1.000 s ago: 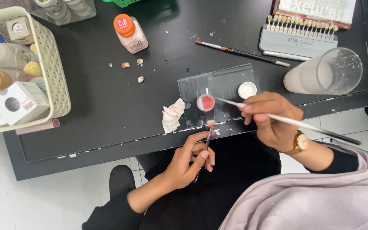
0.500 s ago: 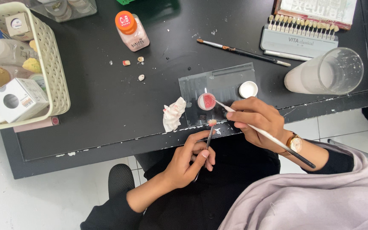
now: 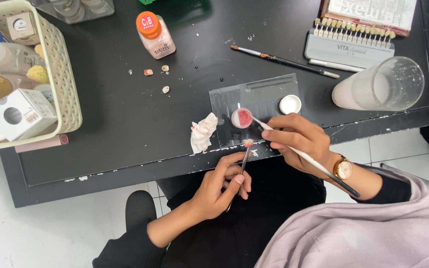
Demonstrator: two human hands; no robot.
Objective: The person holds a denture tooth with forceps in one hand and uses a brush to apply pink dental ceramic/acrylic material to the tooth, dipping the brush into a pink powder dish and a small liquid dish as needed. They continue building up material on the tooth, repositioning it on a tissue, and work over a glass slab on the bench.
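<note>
Hands over a glass mixing slab at the edge of a black table.

Fingers of the left hand [image 3: 219, 191] pinch a thin metal holder [image 3: 242, 161] whose small pale tip piece is hard to make out; the right hand [image 3: 301, 141] is closed round a brush [image 3: 304, 155] touching pink paste [image 3: 244, 118] on the glass slab [image 3: 261, 99]. Crumpled tissue [image 3: 202, 133] lies just left. Upper left, a basket [image 3: 63, 84] is cut off; upper right stand a cloudy glass [image 3: 381, 84] and shade guide [image 3: 351, 44]. White tiled floor shows below.

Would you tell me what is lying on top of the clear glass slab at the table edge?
On the glass slab sit a small pot of pink paste and a white lid. The right hand covers its near right corner, so nothing there shows.
</note>
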